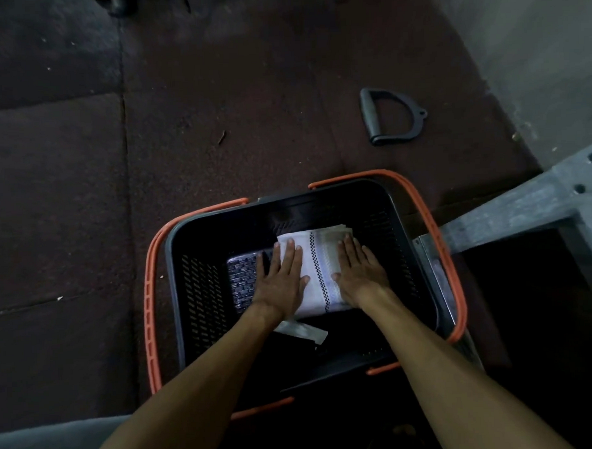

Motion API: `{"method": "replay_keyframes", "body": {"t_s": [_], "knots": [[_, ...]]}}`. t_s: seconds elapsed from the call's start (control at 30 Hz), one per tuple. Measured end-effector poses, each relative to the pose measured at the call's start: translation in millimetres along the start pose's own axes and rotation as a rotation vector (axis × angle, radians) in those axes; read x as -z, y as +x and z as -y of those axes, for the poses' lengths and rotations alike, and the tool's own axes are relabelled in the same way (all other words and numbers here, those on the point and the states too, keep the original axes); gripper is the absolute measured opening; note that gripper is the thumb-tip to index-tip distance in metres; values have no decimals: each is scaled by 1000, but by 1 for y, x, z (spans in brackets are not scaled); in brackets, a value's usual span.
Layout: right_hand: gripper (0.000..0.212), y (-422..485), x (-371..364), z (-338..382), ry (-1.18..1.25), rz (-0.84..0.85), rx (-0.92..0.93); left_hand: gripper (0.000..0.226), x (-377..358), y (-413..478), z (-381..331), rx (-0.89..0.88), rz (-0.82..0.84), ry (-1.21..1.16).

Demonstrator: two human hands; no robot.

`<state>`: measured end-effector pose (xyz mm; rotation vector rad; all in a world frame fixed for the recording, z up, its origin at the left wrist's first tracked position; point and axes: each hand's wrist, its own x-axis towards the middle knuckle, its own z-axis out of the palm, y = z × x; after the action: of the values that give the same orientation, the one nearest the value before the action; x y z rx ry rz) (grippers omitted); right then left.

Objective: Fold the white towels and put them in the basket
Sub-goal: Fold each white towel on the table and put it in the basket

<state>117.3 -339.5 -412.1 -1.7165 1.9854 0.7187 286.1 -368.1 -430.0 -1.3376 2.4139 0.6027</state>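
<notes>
A folded white towel (319,267) with a dark checked stripe lies inside the black plastic basket (203,294), toward its far right part. My left hand (280,282) presses flat on the towel's left side with straight fingers. On the towel's right side my right hand (358,272) lies flat in the same way. More folded white cloth shows under the towel's far edge, and a white corner (305,331) sticks out below my left wrist.
The basket has orange handles (149,296) folded down along its sides and stands on a dark rubber floor. A black D-shaped grip (390,117) lies on the floor beyond it. A grey metal frame (522,206) stands at the right.
</notes>
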Motion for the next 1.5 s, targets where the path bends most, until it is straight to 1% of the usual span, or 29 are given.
{"method": "replay_keyframes", "body": {"t_s": [0.07, 0.13, 0.17, 0.27, 0.37, 0.43, 0.53, 0.63, 0.73, 0.87, 1.0, 1.07, 1.17, 1.23, 1.3, 1.4, 1.5], "knots": [[64, -12, 13, 3, 73, -46, 1, 62, 14, -7, -3, 10, 2, -64], [60, -33, 29, 6, 139, -178, -7, 60, 36, -20, -8, 26, -55, -115], [57, -45, 41, 6, 166, -229, -15, 57, 49, -28, -10, 22, -103, -100], [44, -86, 81, 2, 200, -299, -34, 43, 97, -54, -16, 2, -214, -27], [35, -135, 127, -7, 306, -418, -64, 33, 160, -88, -26, -28, -339, -11], [33, -173, 156, -12, 372, -512, -82, 31, 203, -115, -36, -69, -436, 6], [33, -234, 193, -21, 378, -629, -107, 33, 258, -161, -55, -145, -551, 32], [34, -294, 217, -33, 374, -692, -160, 36, 299, -204, -83, -221, -597, 63], [33, -349, 224, -45, 440, -753, -190, 37, 319, -243, -113, -309, -616, 76], [30, -416, 212, -65, 444, -768, -296, 37, 321, -276, -156, -427, -617, 85], [26, -473, 180, -94, 487, -770, -456, 39, 318, -294, -212, -552, -547, 156], [29, -502, 162, -108, 485, -799, -529, 40, 313, -303, -242, -610, -524, 186], [35, -542, 130, -129, 509, -786, -631, 43, 300, -317, -287, -678, -501, 205], [32, -568, 108, -141, 560, -785, -681, 45, 288, -329, -314, -731, -477, 211], [29, -595, 88, -149, 588, -830, -717, 45, 273, -339, -337, -792, -451, 237], [21, -629, 64, -157, 570, -842, -805, 45, 254, -344, -366, -885, -407, 223], [27, -652, 38, -164, 590, -809, -935, 45, 234, -348, -391, -973, -390, 237]]}}
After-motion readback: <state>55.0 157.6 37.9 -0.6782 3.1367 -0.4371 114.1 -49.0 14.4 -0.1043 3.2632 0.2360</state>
